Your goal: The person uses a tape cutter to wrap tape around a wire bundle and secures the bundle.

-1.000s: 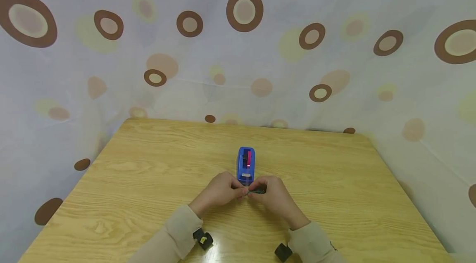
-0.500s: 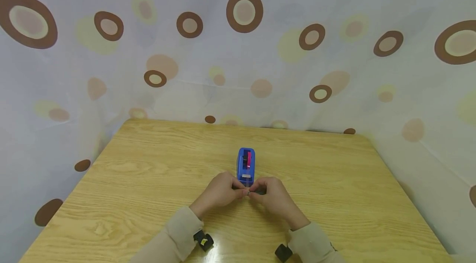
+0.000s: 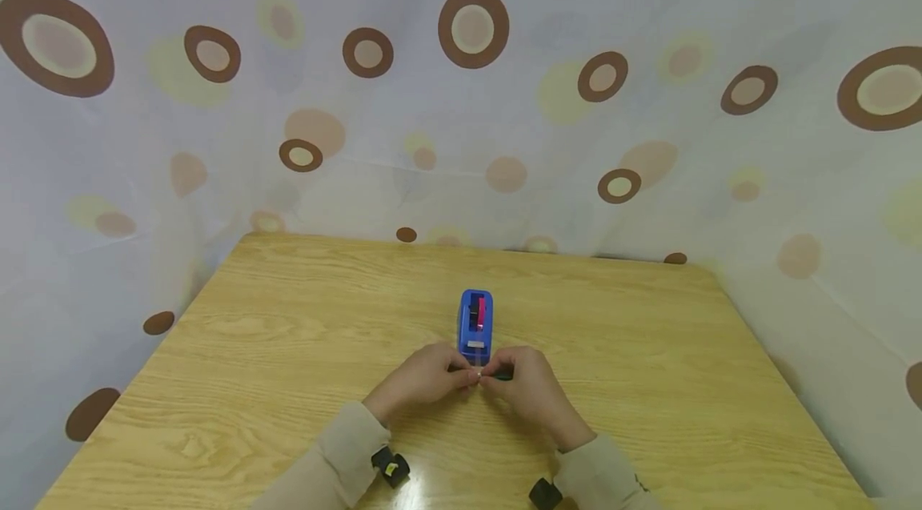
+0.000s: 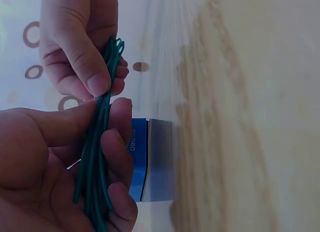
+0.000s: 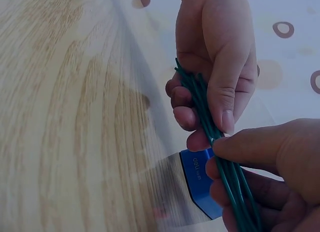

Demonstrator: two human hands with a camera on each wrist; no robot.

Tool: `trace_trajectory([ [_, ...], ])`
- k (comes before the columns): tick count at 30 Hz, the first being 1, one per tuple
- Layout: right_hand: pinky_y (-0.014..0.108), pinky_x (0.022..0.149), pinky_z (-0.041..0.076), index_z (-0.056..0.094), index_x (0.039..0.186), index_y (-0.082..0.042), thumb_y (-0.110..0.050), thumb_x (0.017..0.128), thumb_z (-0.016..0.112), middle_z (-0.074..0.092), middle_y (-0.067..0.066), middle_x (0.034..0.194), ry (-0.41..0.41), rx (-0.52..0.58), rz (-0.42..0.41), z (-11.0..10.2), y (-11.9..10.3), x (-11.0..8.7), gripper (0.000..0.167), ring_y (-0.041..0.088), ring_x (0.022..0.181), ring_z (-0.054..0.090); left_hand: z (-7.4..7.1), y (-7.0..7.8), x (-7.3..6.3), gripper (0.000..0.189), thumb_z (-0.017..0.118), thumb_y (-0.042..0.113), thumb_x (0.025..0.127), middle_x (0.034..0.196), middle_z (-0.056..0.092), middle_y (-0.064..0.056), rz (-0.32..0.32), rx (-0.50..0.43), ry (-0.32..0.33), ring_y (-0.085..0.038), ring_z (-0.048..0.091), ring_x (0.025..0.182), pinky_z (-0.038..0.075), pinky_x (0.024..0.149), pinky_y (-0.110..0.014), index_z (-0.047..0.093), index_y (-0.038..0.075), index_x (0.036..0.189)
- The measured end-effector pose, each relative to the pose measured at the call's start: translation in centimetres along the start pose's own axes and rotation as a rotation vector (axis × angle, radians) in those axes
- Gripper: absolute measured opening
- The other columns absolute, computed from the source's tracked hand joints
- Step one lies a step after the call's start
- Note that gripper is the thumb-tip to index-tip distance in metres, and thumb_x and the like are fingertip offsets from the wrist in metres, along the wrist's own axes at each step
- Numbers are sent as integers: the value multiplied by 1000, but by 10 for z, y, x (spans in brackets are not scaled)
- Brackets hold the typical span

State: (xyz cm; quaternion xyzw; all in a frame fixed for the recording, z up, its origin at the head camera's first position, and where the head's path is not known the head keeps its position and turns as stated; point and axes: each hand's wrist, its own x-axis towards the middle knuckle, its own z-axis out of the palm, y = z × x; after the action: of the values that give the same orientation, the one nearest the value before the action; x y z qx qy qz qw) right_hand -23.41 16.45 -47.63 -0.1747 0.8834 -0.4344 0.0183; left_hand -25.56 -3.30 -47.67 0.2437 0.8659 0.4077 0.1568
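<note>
A bundle of thin green wires (image 4: 100, 127) runs through both hands, which meet in front of a blue tape dispenser (image 3: 465, 330). My left hand (image 3: 425, 375) pinches the bundle between thumb and fingers near its middle. Close against it, my right hand (image 3: 529, 386) pinches the same bundle, thumb on top; the wire ends (image 5: 185, 75) stick out past the left hand's palm in the right wrist view. A clear strip of tape (image 3: 479, 358) seems to stretch from the dispenser's front to the fingertips. Its contact with the wires is hidden by the fingers.
The dispenser carries a pink tape roll (image 3: 481, 314) and stands on a wood-grain table (image 3: 324, 294). Behind and beside the table hangs a pale cloth (image 3: 403, 118) with brown circles. Dark wrist-camera mounts (image 3: 390, 466) sit by the sleeves.
The hands stay together at nearly the same spot, with small finger shifts. Less green shows beside the right fingers. The whole scene sits slightly lower in the head view.
</note>
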Motion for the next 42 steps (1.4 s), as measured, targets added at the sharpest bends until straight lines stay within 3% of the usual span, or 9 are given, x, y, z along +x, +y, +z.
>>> trace_trajectory([
  [7,28,71,50,75,77,-13,-8,84,79,69,-10,81,28,-29,0,4,-2,-1,10,11,77,58,-4,1,-2,36,57,24,102,65,61,1,-25,-3,-50,-9,39,55,30,52,-24,73,9,74],
  [13,31,72,48,75,75,-13,-6,83,80,68,-10,79,37,-39,10,5,-5,-1,11,11,77,57,-7,-1,0,33,60,24,100,61,58,5,-28,27,-58,-7,39,53,29,50,-23,74,11,74],
  [21,31,75,49,76,78,-13,-7,83,79,70,-11,82,30,-33,-5,2,-3,1,8,11,80,58,-8,-1,4,32,64,23,98,51,48,10,6,63,2,-5,39,48,28,46,-22,75,14,69],
  [28,36,81,50,75,81,-13,-8,86,77,69,-9,86,-3,-4,18,-3,-1,2,7,13,85,59,-3,2,6,21,68,22,95,62,58,11,5,108,58,-7,47,59,34,52,-23,79,15,77],
  [34,28,72,52,73,83,-8,-8,87,75,69,-5,84,-52,16,-7,-8,0,6,5,12,80,62,-1,4,6,12,72,20,91,75,64,12,0,107,94,-7,51,71,42,62,-25,81,15,84],
  [42,31,70,51,72,85,-10,-13,89,74,67,-5,83,-119,-13,25,-13,-3,9,5,12,77,59,0,4,8,7,76,18,88,78,69,12,3,74,114,-6,53,70,46,65,-26,81,15,84],
])
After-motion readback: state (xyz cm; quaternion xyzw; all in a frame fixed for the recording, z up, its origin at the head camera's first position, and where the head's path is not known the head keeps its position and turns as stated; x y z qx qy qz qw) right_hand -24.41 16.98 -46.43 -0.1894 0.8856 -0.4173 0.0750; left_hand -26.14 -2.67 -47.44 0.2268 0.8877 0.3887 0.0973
